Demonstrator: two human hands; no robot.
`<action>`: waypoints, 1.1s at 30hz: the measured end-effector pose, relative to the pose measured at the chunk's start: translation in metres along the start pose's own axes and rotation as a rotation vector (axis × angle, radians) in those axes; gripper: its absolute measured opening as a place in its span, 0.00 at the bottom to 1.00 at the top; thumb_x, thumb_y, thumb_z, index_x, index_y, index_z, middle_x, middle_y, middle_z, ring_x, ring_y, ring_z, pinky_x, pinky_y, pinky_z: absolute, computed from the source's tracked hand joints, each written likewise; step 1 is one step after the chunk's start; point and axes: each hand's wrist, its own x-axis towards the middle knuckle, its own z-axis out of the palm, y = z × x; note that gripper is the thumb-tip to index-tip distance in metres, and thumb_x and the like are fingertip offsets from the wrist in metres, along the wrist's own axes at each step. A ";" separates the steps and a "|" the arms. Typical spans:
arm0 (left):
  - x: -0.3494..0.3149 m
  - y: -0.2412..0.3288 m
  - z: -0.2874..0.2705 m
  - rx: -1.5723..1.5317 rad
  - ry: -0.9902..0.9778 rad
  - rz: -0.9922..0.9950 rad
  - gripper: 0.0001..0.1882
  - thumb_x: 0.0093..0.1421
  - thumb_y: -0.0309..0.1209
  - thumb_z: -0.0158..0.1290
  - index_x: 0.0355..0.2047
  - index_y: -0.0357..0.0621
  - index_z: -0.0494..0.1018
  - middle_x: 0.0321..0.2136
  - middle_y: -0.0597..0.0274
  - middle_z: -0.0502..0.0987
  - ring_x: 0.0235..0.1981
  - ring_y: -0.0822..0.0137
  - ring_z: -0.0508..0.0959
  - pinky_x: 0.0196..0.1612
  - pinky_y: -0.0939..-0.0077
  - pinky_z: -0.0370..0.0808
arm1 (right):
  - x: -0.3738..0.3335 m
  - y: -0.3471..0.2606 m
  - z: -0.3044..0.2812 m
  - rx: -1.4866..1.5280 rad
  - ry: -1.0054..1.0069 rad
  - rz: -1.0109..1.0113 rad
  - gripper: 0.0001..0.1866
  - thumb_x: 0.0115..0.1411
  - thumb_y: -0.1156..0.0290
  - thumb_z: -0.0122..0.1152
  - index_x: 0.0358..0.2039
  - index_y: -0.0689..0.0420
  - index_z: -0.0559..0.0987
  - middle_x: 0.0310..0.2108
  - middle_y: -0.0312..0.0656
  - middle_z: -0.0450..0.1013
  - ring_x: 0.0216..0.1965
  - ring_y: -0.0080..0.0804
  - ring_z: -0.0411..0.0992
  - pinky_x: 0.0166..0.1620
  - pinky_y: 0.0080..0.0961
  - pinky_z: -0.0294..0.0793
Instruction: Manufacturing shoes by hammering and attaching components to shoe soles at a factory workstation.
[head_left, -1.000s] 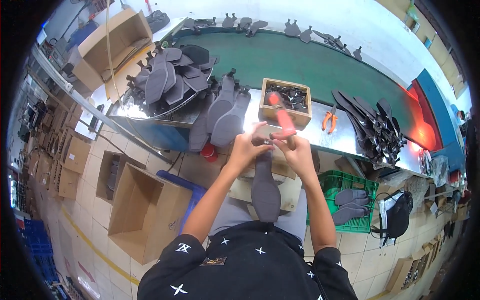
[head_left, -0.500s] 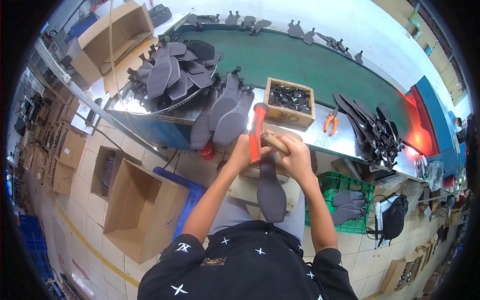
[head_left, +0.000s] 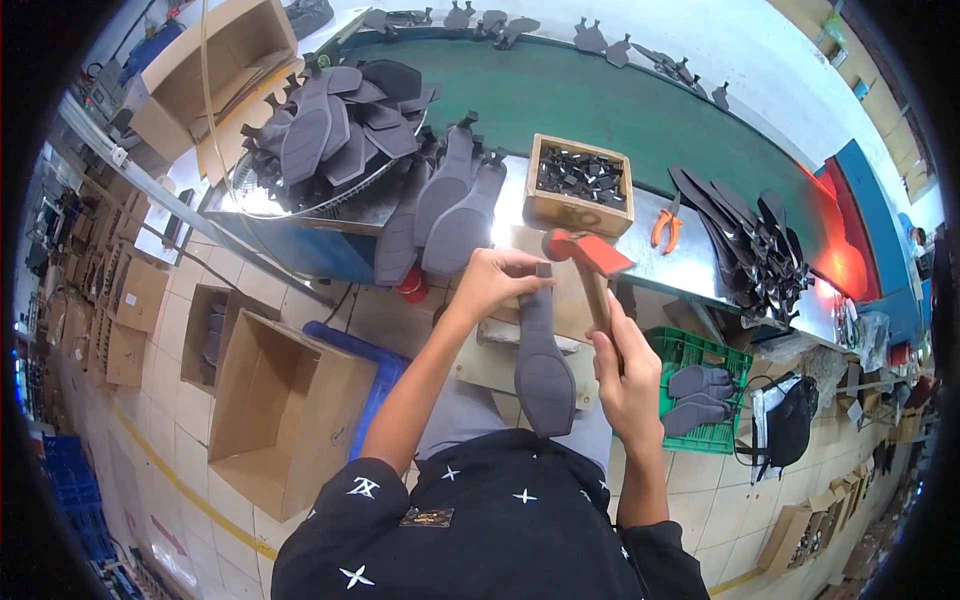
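Observation:
A dark grey shoe sole points its wide toe end toward me, over a pale work stand between my knees. At its narrow heel end, my left hand is closed, thumb and fingers pinching beside a small dark heel tip. Whether that tip is a separate piece I cannot tell. My right hand is wrapped round the wooden handle of a hammer. The hammer's red head is raised just right of the heel tip, apart from it.
A wooden box of small black pieces stands on the metal bench, beside orange-handled pliers. Soles are heaped in a wire basket at left and dark strips at right. Cardboard boxes and a green crate flank me.
My hands have parted. The hammer has swung from upright in front of my left hand to the right, its head turned. My left fingers now pinch at the sole's heel end.

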 end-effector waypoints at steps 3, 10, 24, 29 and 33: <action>0.003 0.008 -0.002 0.181 -0.010 -0.019 0.13 0.50 0.27 0.67 0.36 0.36 0.83 0.29 0.65 0.83 0.30 0.78 0.79 0.35 0.82 0.77 | -0.007 -0.003 0.007 -0.052 0.035 -0.017 0.23 0.65 0.78 0.54 0.61 0.65 0.67 0.37 0.55 0.73 0.35 0.47 0.75 0.40 0.34 0.74; -0.002 0.000 -0.002 0.059 -0.042 -0.072 0.21 0.50 0.30 0.67 0.45 0.38 0.80 0.29 0.65 0.83 0.29 0.75 0.80 0.37 0.80 0.76 | -0.009 0.001 0.006 -0.135 -0.038 -0.060 0.24 0.65 0.79 0.54 0.61 0.64 0.66 0.35 0.56 0.72 0.33 0.51 0.74 0.38 0.37 0.74; -0.006 -0.006 -0.010 0.799 -0.042 0.040 0.59 0.46 0.53 0.65 0.71 0.51 0.45 0.53 0.74 0.77 0.67 0.65 0.60 0.66 0.37 0.34 | 0.001 -0.026 -0.015 -0.202 0.124 -0.209 0.20 0.63 0.81 0.55 0.56 0.69 0.69 0.36 0.56 0.73 0.33 0.50 0.75 0.37 0.37 0.75; -0.020 0.007 -0.017 0.927 -0.067 0.076 0.24 0.54 0.51 0.61 0.47 0.55 0.80 0.52 0.72 0.78 0.66 0.63 0.63 0.64 0.28 0.31 | -0.011 0.010 0.021 -0.075 0.003 -0.090 0.24 0.63 0.79 0.56 0.60 0.65 0.68 0.45 0.61 0.75 0.40 0.53 0.76 0.43 0.30 0.74; -0.022 -0.002 -0.009 0.799 -0.038 0.388 0.20 0.54 0.40 0.63 0.46 0.50 0.80 0.50 0.57 0.79 0.56 0.58 0.75 0.65 0.51 0.60 | -0.024 0.007 -0.018 -0.143 0.046 0.068 0.23 0.63 0.80 0.54 0.60 0.64 0.70 0.38 0.52 0.77 0.29 0.34 0.75 0.37 0.26 0.74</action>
